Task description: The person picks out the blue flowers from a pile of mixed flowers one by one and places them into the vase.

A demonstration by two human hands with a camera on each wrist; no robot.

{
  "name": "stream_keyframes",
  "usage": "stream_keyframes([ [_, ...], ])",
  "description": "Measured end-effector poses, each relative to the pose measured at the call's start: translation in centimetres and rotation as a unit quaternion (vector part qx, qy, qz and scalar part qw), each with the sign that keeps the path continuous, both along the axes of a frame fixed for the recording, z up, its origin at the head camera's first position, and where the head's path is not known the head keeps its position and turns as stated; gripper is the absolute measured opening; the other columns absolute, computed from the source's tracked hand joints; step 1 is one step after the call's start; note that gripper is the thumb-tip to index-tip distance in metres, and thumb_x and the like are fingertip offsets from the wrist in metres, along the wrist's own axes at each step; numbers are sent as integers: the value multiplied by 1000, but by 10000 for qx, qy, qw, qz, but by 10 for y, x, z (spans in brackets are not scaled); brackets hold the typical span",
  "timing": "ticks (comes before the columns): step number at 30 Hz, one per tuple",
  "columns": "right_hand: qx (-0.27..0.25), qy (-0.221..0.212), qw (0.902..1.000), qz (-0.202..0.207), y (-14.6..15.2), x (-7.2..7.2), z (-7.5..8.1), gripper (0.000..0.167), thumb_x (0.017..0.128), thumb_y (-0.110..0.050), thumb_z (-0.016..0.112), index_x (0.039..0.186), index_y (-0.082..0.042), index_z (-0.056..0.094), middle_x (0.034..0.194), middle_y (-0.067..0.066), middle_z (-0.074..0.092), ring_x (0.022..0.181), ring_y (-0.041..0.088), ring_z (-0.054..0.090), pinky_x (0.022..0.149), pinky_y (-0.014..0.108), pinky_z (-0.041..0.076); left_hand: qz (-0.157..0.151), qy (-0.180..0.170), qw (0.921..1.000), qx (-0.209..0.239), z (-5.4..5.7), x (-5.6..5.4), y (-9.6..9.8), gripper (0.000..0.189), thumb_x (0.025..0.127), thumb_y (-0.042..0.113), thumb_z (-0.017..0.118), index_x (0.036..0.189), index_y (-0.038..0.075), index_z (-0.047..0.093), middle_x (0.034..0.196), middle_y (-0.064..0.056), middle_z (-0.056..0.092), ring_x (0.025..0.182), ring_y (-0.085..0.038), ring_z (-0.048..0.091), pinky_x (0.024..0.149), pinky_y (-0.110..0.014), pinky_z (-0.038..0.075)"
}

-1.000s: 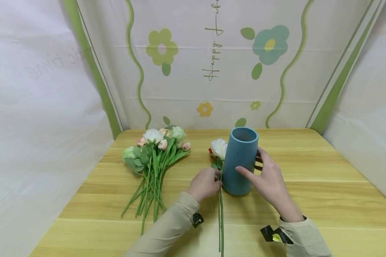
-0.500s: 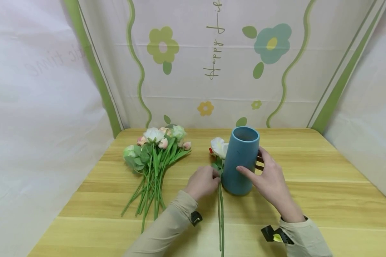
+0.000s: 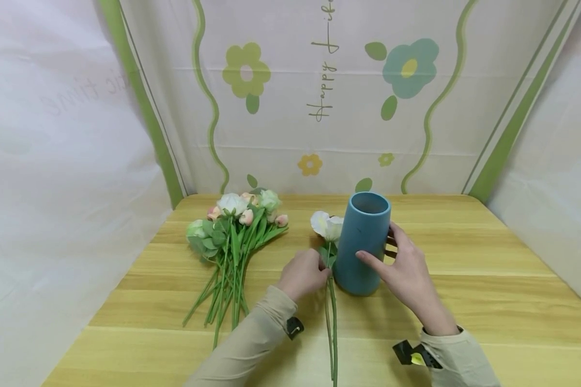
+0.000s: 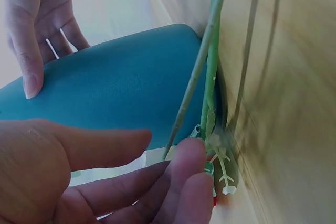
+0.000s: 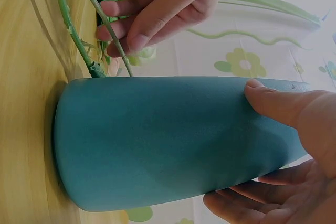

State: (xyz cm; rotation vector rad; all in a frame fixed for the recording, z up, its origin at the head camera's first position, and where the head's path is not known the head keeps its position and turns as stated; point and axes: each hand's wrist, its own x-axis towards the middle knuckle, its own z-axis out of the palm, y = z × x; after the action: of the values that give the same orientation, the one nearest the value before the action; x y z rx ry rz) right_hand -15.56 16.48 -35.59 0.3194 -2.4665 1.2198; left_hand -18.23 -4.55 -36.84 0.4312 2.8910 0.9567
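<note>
A blue vase (image 3: 360,247) stands upright on the wooden table, its mouth facing up. The right hand (image 3: 409,274) grips its right side, thumb on the near face and fingers around the back. Left of the vase, the left hand (image 3: 304,275) has the thin stem of an artificial white flower (image 3: 328,226) between thumb and fingers. In the left wrist view, this thin stem (image 4: 195,80) slants down into the fingers. A thicker green stem (image 4: 211,72) runs behind it, apart from the thumb. Small white buds (image 4: 227,188) and a bit of red show below the fingers.
A bunch of artificial flowers (image 3: 234,236) in white, pink and pale green lies at the left, stems toward the near edge. A printed cloth (image 3: 281,123) hangs behind the table (image 3: 489,301), and white cloth (image 3: 68,177) hangs on both sides.
The white flower has shifted a little left, away from the vase, and now covers the red bloom in the head view. The left hand moved slightly left; the right hand and vase stay put.
</note>
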Motion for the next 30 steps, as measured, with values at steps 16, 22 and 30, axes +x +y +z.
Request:
stream_keyframes([
  [16,-3,-52,10000,5,0,2,2,89,85,-40,77,147,6,32,135,28,48,120,44,50,89,57,48,33,10,10000,-60,10,5,-17,48,94,27,65,51,16,48,43,7,39,40,-9,37,39,-24,27],
  [22,77,-147,9998,-77,1,3,3,92,85,-42,77,148,7,30,136,29,47,121,44,49,89,57,47,3,414,9987,309,26,12,-41,41,94,20,64,56,11,56,48,6,46,43,-7,39,42,-24,33],
  [30,97,-147,9998,-45,0,2,3,92,85,-43,76,148,6,30,136,29,48,121,44,49,89,58,47,624,461,9957,503,42,16,-91,21,96,21,64,99,5,76,79,-2,69,63,-12,60,59,-33,50],
])
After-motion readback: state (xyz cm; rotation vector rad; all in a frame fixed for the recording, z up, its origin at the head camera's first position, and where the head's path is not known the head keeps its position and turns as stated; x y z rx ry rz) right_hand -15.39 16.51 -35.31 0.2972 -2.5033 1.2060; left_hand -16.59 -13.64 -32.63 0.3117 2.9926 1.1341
